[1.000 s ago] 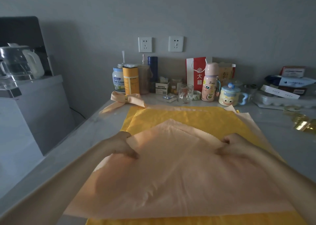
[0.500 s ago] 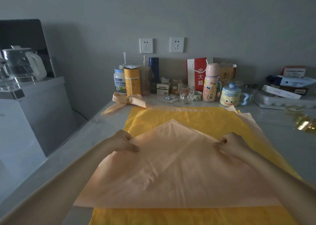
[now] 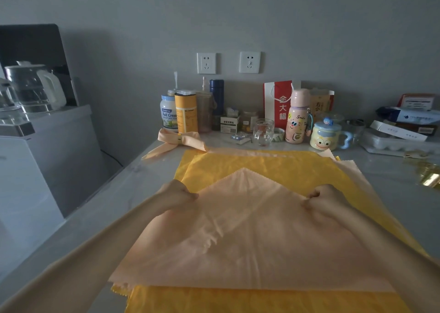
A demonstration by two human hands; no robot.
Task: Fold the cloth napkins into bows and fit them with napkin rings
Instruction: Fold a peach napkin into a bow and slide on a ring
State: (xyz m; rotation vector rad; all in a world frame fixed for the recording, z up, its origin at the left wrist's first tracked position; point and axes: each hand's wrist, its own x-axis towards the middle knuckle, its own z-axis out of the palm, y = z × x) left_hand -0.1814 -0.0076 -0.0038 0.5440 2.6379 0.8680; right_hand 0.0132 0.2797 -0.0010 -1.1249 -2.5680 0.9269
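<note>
A finished bow [image 3: 188, 141] with its ring [image 3: 179, 138] lies far left on the counter [image 3: 142, 184]. The left hand [image 3: 178, 195], forearm reaching in from low left, is curled and pinches the left edge of the napkin [image 3: 242, 236]. The napkin lies on yellow cloth [image 3: 262, 167], far corner pointing away. The right hand [image 3: 325, 198] is fisted at the right edge, seemingly gripping it
</note>
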